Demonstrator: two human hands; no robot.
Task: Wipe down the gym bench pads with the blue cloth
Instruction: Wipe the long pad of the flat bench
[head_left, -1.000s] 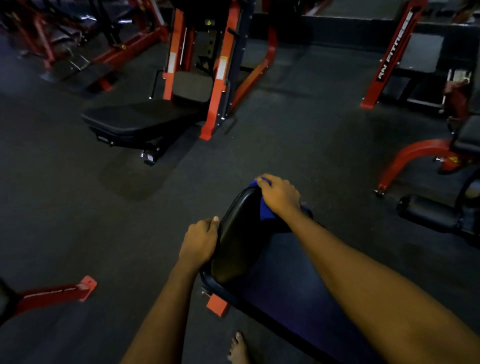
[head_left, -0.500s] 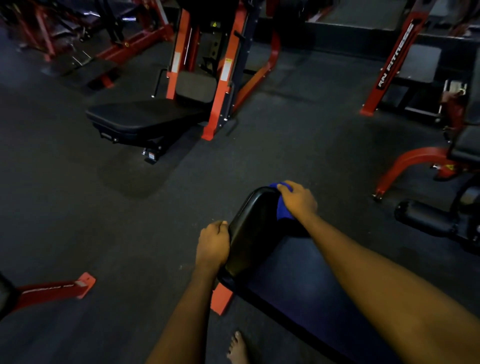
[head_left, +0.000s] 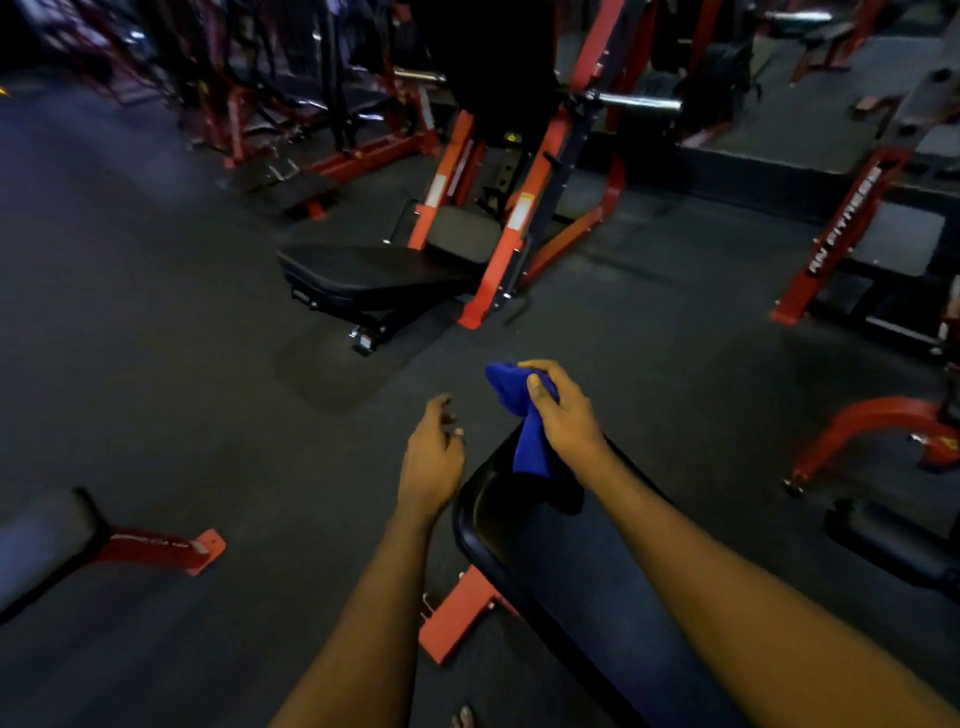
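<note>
right hand (head_left: 563, 415): we grip the bunched blue cloth (head_left: 525, 436), thumb and fingers curled round it | cloth: hangs over the far end of the black bench pad (head_left: 511, 530); we cannot tell if it touches | left hand (head_left: 434, 457): loosely curled, holding nothing, just beside the pad's left edge, above the dark floor (head_left: 208, 415)

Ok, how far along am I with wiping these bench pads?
Done: unclear, the dim light shows no wipe marks on the near bench pad. In hand: your right hand grips the blue cloth bunched over that pad's end; left hand hovers open beside it. Left: at least the black bench ahead, which nothing touches.
</note>
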